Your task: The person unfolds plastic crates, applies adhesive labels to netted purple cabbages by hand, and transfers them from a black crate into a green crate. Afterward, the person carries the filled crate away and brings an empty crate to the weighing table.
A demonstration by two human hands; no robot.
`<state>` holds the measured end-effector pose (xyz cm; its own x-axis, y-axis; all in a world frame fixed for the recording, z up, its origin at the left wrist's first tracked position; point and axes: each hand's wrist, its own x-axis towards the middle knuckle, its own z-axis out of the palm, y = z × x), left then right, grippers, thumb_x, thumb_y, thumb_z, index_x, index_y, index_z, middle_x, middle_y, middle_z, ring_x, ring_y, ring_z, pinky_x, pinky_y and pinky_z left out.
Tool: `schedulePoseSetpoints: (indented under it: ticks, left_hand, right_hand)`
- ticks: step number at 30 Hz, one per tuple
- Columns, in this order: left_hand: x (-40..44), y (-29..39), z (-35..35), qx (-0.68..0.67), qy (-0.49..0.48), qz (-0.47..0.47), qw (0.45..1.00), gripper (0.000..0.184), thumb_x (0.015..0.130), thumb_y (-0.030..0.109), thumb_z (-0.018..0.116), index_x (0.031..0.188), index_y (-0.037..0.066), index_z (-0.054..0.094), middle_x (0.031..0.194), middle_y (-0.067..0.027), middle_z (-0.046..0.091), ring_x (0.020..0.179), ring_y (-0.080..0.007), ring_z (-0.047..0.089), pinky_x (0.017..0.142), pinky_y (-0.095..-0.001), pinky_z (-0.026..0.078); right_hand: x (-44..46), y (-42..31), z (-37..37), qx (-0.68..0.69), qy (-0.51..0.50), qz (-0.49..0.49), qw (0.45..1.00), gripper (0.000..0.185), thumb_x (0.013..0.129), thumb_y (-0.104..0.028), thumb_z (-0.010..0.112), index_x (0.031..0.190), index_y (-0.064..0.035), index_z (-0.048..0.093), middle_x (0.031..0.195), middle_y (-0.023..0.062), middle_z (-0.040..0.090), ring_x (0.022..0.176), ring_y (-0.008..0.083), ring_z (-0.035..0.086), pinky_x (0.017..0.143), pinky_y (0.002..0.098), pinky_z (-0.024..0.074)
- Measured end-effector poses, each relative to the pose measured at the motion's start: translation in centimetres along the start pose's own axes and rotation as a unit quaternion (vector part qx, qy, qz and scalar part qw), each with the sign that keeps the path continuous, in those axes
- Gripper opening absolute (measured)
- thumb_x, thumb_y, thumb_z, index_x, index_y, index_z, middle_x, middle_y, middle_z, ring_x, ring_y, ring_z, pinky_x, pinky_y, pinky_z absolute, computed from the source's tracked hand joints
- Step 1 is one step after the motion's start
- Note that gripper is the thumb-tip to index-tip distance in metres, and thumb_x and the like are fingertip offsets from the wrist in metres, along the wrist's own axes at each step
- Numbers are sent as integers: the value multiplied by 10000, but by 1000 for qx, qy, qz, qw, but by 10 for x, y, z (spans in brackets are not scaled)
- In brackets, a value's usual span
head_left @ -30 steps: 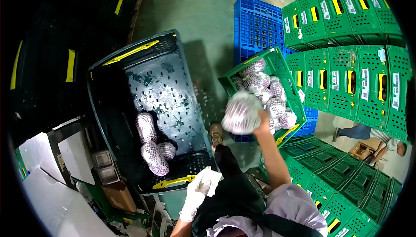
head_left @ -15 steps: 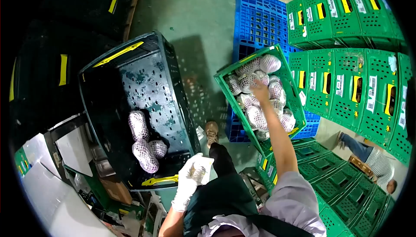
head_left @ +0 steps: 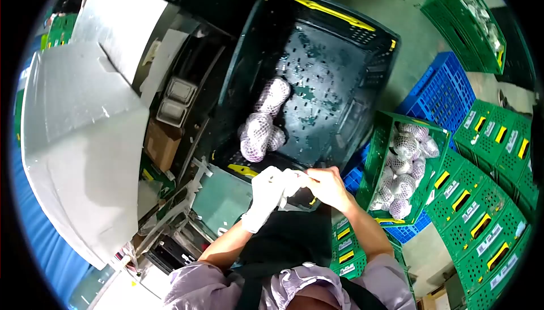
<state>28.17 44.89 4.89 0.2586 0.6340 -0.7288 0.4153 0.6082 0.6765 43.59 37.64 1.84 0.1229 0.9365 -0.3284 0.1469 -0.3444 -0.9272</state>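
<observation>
In front of my apron both hands meet over a small whitish thing (head_left: 292, 181), which looks like paper or a label; the fingers cover much of it. My left hand (head_left: 265, 194), in a white glove, is closed round it. My bare right hand (head_left: 330, 186) pinches at its right side, its fingertips partly hidden. Just beyond my hands stands a large dark crate (head_left: 323, 83) with yellow handles. Inside, at its near left, lie netted bags of purple-white bulbs (head_left: 258, 131), apparently garlic. To the right, a green crate (head_left: 371, 157) holds several more netted bags (head_left: 403, 185).
A blue plastic pallet (head_left: 439, 86) lies under and behind the green crate. Stacked green crates (head_left: 473, 202) line the right side, with another filled crate (head_left: 464, 24) farther back. On the left are a large white panel (head_left: 85, 157) and metal trays (head_left: 177, 100).
My right hand has come back from the green crate to meet my left hand at my front. The view has turned left, so both crates appear farther right. The bags in the dark crate look unmoved.
</observation>
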Motion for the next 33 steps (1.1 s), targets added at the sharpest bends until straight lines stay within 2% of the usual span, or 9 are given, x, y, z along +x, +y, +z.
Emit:
schedulePoseSetpoints:
  ticks: [3,4,5,9,19,21,24,31,33]
  left_hand:
    - [4,-17,-48,98,22,121,988,72,762,65,579,789,-1,564,665,-18,556,581,-89,536,532,-218,435]
    - [2,-25,-68,72,3,19,997,117,767,82,574,843,-7,577,732,-39,586,661,-103,556,598,-235,452]
    - [0,-22,-83,115,-34,150,981,144,769,80,567,875,-16,584,739,-41,593,664,-89,549,612,-231,454]
    - [-9,-61,-138,-18,35,-111,993,64,769,3,555,818,-13,592,717,-31,585,604,-63,533,523,-198,447]
    - [-5,-101,-173,-54,40,-179,982,83,768,88,638,795,10,624,718,-2,607,625,-39,520,557,-182,427]
    - [-5,-99,-171,-76,25,-180,980,89,775,96,631,797,10,623,715,1,603,627,-36,517,558,-182,425]
    - [0,-88,-166,-42,5,-206,978,106,800,109,592,820,11,625,719,6,593,637,-33,514,558,-180,422]
    - [3,-100,-166,-27,-1,-211,977,154,812,128,578,856,-15,615,718,-10,593,620,-59,520,553,-186,419]
    - [0,-103,-171,-12,-13,-201,979,160,813,131,576,858,-18,613,714,-10,591,611,-60,518,547,-185,415]
  right_hand:
    - [61,13,20,77,93,37,992,129,733,23,489,653,-9,586,546,64,585,482,111,563,461,246,431]
    - [88,34,25,112,122,47,985,135,740,10,491,652,-9,592,545,56,586,483,112,568,459,240,430]
    - [116,45,25,94,124,90,984,121,739,-18,510,659,-8,601,551,64,591,486,116,573,461,247,436]
    - [204,97,59,-193,72,24,978,247,751,-274,595,684,-36,611,647,133,609,598,299,595,560,348,461]
    - [267,102,92,-397,64,257,879,442,676,-411,662,889,-27,622,886,146,620,847,294,595,663,370,480]
    - [257,124,102,-413,247,22,876,487,686,-379,649,1018,-32,562,1037,160,559,997,299,516,774,371,446]
    - [263,105,107,-397,210,-213,868,439,720,-299,598,1065,-39,521,1153,159,467,1093,329,415,949,415,309]
    - [291,155,120,-491,37,-148,858,357,748,-345,519,995,-108,622,1188,138,472,1188,312,315,1015,468,153]
    - [278,149,114,-297,241,-121,916,484,679,-330,647,1064,-53,549,1167,192,473,1116,332,401,965,406,292]
